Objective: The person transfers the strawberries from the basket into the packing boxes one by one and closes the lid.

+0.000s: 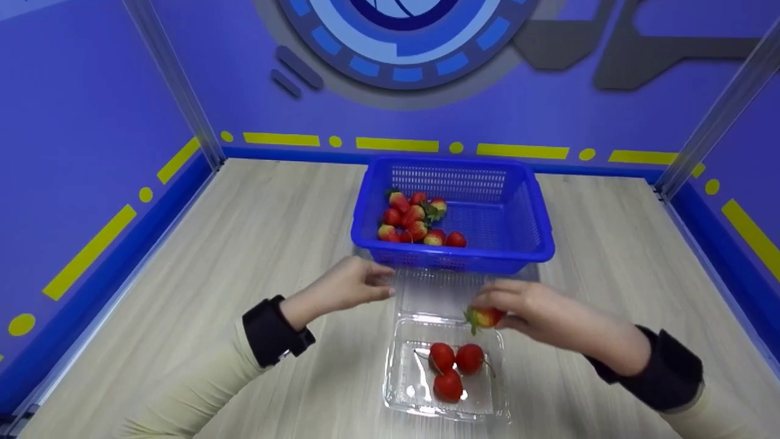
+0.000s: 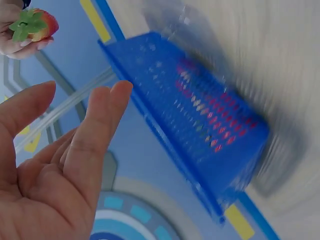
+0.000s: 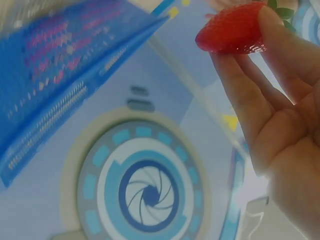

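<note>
My right hand (image 1: pixel 527 311) pinches a strawberry (image 3: pixel 232 30) between thumb and fingertips. In the head view this strawberry, its green leaves toward the left, is above the back right of a clear plastic box (image 1: pixel 399 390). Inside the box lie three round red fruits (image 1: pixel 448 386) with thin stems, like cherries. My left hand (image 1: pixel 350 283) is in the air left of the box's raised-looking clear lid (image 1: pixel 420 296), with nothing between its loosely bent fingers. Behind both hands stands a blue basket (image 1: pixel 542 250) with several strawberries (image 1: pixel 414 213) gathered in its left half.
The basket's front edge overlaps the far end of the clear lid in the head view. Blue panels (image 1: pixel 79 152) with yellow marks enclose the pale wooden table (image 1: pixel 274 213) on the left, back and right. Metal posts (image 1: pixel 177 85) stand at the back corners.
</note>
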A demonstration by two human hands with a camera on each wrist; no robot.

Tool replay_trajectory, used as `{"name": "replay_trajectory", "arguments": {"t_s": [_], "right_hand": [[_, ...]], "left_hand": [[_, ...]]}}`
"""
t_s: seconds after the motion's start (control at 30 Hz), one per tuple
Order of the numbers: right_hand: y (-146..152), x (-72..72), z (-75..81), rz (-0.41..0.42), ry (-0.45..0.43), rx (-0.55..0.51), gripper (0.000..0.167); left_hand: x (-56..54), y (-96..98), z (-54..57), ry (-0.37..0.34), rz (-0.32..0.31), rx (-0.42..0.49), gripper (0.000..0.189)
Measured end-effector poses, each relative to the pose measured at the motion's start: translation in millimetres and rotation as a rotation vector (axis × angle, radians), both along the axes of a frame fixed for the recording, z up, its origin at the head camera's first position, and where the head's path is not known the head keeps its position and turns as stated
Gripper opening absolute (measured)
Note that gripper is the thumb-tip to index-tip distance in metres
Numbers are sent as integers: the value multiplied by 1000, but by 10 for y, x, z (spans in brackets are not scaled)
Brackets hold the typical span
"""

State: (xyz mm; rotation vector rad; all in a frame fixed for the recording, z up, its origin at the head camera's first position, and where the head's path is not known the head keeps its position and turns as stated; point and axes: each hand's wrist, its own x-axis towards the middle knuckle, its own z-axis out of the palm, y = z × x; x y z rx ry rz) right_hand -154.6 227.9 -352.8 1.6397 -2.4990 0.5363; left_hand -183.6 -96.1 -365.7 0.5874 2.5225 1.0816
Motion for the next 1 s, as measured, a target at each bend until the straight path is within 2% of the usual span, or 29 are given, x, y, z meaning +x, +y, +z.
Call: {"name": "replay_trajectory", "arguments": {"t_s": [0.13,0.23,0.4,0.6,0.67,0.8,1.0], "right_hand": [[-31,128,-148,50,60,3,39],[-39,194,-267,73,65,13,37],[-27,291,-451,77,25,57,38],[-10,358,-547,13,-103,173,38],[-15,366,-570,7,-102,195,37],[-32,379,-637,22,-46,201,36],[-56,389,-726,12,-49,232,35]], "left_hand": [[62,21,-155,-43,-5,1,44],[99,29,-268,-88,2,16,47],[145,26,-463,-151,56,9,47],[206,44,-681,-173,117,12,46],[217,59,-728,-171,124,18,45],[219,89,-780,-181,137,36,40],[214,127,-811,-261,143,106,21]]}}
